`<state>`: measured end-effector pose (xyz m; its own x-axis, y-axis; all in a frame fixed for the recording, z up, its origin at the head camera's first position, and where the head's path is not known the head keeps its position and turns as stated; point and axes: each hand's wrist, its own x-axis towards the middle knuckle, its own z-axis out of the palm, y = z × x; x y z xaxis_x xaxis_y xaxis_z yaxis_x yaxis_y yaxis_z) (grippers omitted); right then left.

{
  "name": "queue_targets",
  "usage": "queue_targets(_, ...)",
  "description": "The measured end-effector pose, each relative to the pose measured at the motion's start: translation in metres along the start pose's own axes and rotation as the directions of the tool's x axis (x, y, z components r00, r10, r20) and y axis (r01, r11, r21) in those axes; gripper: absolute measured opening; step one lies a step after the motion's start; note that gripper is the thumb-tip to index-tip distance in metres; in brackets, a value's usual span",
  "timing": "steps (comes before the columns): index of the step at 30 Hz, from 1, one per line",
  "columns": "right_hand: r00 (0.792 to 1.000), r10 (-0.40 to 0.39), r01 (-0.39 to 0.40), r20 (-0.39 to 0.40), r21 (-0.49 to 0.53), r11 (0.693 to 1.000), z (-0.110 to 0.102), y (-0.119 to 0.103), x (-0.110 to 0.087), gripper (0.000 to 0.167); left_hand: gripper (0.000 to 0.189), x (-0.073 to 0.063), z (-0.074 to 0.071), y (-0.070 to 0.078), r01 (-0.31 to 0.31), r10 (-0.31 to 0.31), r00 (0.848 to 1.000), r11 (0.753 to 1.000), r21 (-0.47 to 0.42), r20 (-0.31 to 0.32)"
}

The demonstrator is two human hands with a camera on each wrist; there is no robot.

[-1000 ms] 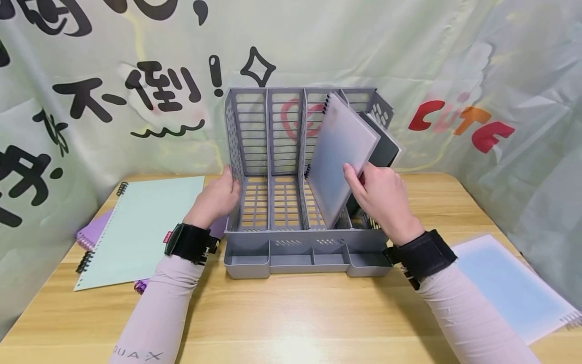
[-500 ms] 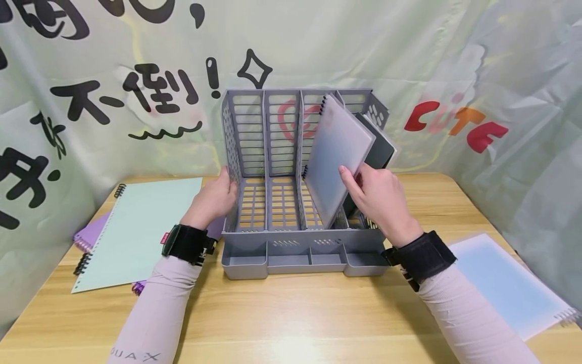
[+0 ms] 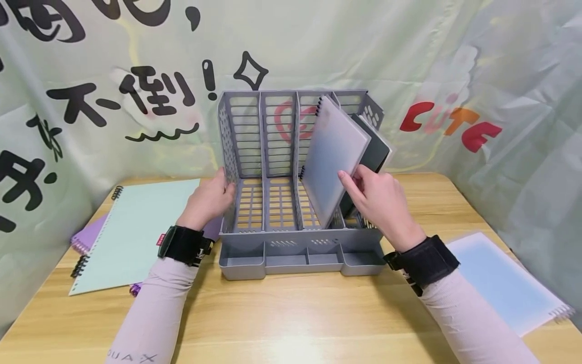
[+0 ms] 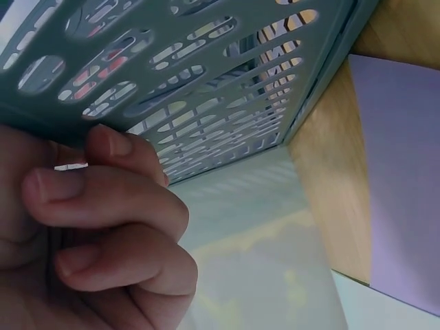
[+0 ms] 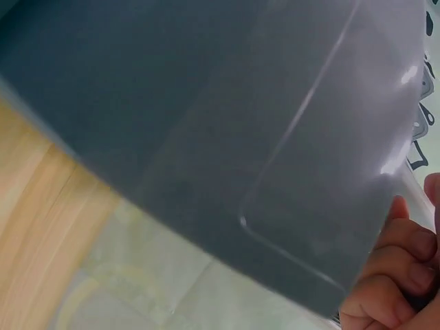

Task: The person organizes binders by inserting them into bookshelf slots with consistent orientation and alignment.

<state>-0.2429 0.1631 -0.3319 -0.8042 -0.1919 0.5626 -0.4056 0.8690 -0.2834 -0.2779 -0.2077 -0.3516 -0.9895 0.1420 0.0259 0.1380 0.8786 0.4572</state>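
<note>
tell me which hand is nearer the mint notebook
Left. The left hand is by the mint notebook, at its right edge; the right hand is farther to the right, holding a frosted blue notebook.

Bright, even light fills the head view, and a pale glare sits on the tabletop (image 3: 254,313) in front of me. Soft shadows lie beside my sleeves (image 3: 152,313). In the left wrist view my left hand (image 4: 113,210) is dimmer, shaded under the grey organizer (image 3: 300,236). In the right wrist view, white glints mark the glossy dark cover (image 5: 206,137). Toward the head view's right edge, the coil (image 3: 561,312) looks smeared.
</note>
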Motion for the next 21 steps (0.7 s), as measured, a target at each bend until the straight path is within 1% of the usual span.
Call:
queue_targets(2,1.000,0.004,-0.004,0.010,-0.001,1.000,-0.003,0.001,-0.002,0.044,0.048,-0.002,-0.001,0.002,0.004,-0.004,1.000,1.000,-0.007,-0.006)
queue_targets(5,1.000,0.011,-0.011,0.012,-0.005,1.000,-0.006,0.001,-0.006,0.044,0.050,-0.005,-0.004,0.005,0.006,-0.006,1.000,1.000,-0.007,-0.016)
queue_targets(11,1.000,0.011,-0.011,0.005,0.004,1.000,-0.012,0.003,-0.012,0.044,0.062,-0.009,-0.009,0.011,0.006,-0.006,0.999,1.000,0.016,-0.038)
queue_targets(15,1.000,0.012,-0.012,0.009,0.014,1.000,-0.017,0.006,-0.015,0.043,0.068,-0.012,-0.011,0.013,0.008,-0.006,0.998,0.999,0.032,-0.068)
queue_targets(21,0.997,0.050,-0.052,0.050,0.041,0.998,-0.031,0.009,-0.023,0.043,0.069,-0.018,-0.013,0.018,0.009,-0.006,0.994,0.999,0.031,-0.108)
